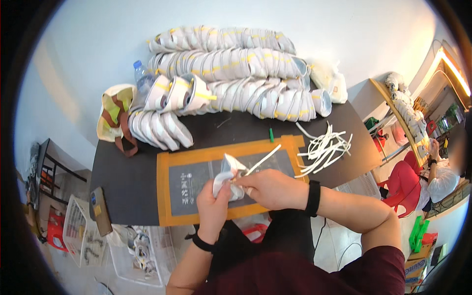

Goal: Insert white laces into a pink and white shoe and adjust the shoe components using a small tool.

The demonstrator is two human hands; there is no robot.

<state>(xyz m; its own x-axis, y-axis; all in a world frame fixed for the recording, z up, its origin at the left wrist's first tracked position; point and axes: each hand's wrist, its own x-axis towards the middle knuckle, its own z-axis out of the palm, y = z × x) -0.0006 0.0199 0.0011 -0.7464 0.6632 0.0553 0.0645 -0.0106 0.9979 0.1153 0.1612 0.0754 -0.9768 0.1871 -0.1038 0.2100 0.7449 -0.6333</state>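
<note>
My left hand [214,202] is closed round a small white and pale grey shoe upper [232,163], holding it above a dark mat [191,178] edged in orange-brown tape. My right hand [268,188] pinches a thin white cord [264,159] against the upper's opening, and the cord's free end sticks out toward the upper right. The fingertips of both hands meet near the opening, so where the cord enters is partly hidden. A tangled pile of similar white cords [325,150] lies right of the mat. A short green stick-like thing [271,135] rests at the mat's far edge.
Long rows of nested shoe uppers [221,64] line the back of the dark table [123,182]. A cloth bag [114,113], a bottle [142,76] and a phone [101,210] are at left. White baskets [141,255] stand below. Another person [440,182] sits at far right.
</note>
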